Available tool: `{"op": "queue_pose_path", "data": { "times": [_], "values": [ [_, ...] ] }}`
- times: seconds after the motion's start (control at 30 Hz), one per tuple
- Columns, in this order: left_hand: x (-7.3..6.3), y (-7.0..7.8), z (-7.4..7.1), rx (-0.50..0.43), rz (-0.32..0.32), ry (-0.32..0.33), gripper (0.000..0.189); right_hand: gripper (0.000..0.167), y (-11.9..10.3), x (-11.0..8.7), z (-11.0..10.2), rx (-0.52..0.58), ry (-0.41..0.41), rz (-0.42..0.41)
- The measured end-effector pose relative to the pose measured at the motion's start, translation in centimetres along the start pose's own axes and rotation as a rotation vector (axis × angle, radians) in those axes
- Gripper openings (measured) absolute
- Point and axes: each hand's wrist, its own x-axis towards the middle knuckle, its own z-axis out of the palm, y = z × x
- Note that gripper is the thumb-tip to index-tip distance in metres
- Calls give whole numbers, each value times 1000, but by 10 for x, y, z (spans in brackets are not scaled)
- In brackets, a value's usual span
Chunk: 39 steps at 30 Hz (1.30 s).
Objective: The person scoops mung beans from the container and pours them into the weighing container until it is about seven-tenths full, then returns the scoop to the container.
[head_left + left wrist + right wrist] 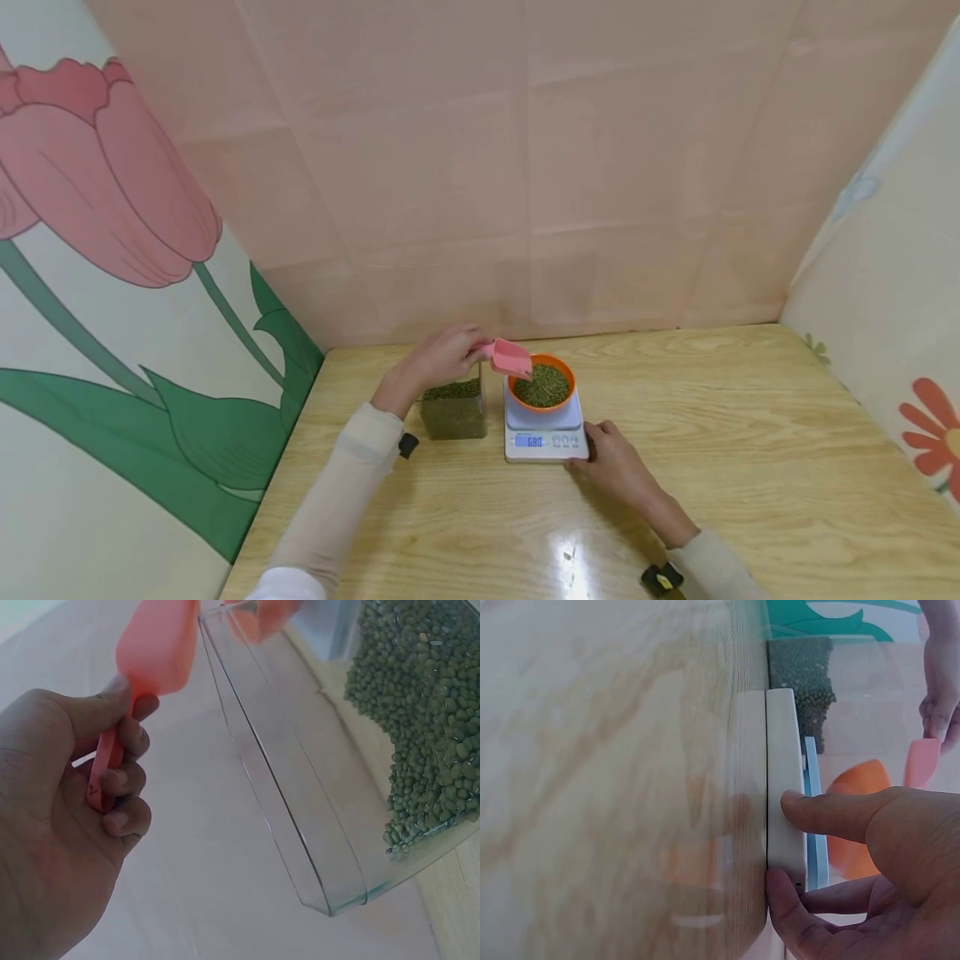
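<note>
My left hand (444, 357) grips the handle of a pink scoop (512, 358), its fingers curled round it in the left wrist view. The scoop tilts over the left rim of an orange bowl (572, 390) that holds green mung beans (543, 387). This bowl stands on a white kitchen scale (525, 455) whose lit display looks like 680. At the scale's front right corner, my right hand (617, 463) holds the edge between thumb and fingers. Below my left hand stands a clear container (453, 419) with more mung beans (435, 727). Whether beans remain in the scoop cannot be told.
Everything stands on a wood-grain table (712, 417). A pink-beige covering (540, 208) rises behind the table's back edge. Flower-patterned walls flank it, with a large tulip (150, 183) on the left. The container stands close to the scale's left side.
</note>
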Motion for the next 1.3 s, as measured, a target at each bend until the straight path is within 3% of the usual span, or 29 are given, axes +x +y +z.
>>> {"op": "queue_pose_path", "data": {
  "times": [0.6,0.8,1.3],
  "values": [
    [-6,-3,3,0,-22,23,29,67,0,-1,0,2,11,-12],
    [-15,-10,1,-32,-56,40,27,66,1,0,1,-1,14,-14],
    [-42,-23,-14,-40,-59,69,32,66,2,-1,1,13,4,2]
  ]
}}
